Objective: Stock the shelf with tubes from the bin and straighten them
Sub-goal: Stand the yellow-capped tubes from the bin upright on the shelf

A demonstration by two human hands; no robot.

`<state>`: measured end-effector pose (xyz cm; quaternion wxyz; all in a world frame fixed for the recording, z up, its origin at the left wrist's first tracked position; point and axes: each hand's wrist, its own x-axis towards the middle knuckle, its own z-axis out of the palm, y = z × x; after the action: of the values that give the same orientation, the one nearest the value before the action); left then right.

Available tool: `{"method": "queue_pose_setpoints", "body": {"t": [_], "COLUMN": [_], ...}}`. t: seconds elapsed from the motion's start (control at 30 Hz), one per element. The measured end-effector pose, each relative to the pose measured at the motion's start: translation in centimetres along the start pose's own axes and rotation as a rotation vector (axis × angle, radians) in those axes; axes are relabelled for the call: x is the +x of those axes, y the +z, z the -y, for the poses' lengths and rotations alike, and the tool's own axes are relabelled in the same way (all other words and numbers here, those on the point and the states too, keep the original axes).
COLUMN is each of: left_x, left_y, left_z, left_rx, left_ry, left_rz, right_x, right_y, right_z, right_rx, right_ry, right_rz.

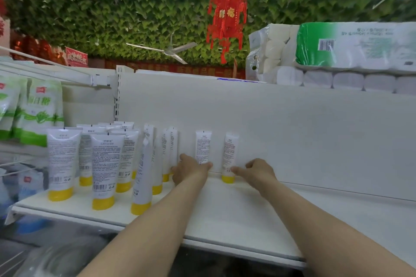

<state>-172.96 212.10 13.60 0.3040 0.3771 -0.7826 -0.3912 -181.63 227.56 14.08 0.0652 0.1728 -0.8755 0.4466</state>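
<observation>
White tubes with yellow caps stand cap-down on the white shelf (225, 209). Several crowd the left part, such as a front tube (105, 168). Two stand apart against the back panel: a middle tube (203, 146) and a right tube (230, 157). My left hand (189, 171) wraps around the lower end of the middle tube and hides its cap. The fingertips of my right hand (256, 171) touch the right tube just above its yellow cap. The bin is out of view.
Green-and-white pouches (38, 110) hang at the left on the neighbouring shelf section. Packs of toilet rolls (337, 51) lie on top of the shelf unit at the right. A red paper lantern (227, 18) hangs overhead. The shelf's right half is bare.
</observation>
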Motion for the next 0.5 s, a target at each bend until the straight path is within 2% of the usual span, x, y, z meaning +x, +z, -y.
{"method": "queue_pose_setpoints", "body": {"t": [0.27,0.5], "left_x": [-6.6,-12.1], "left_y": [-2.7,-3.1], "left_z": [-3.1,-2.8], "left_rx": [-0.036,-0.049], "left_ry": [0.22,0.406], "left_rz": [0.105,0.183], "right_x": [-5.6,-11.3], "right_y": [-7.1,-9.9], "right_z": [1.7,0.4], "right_rx": [-0.06,-0.332], "right_ry": [-0.088,-0.132], "right_rz": [-0.087,-0.118]}}
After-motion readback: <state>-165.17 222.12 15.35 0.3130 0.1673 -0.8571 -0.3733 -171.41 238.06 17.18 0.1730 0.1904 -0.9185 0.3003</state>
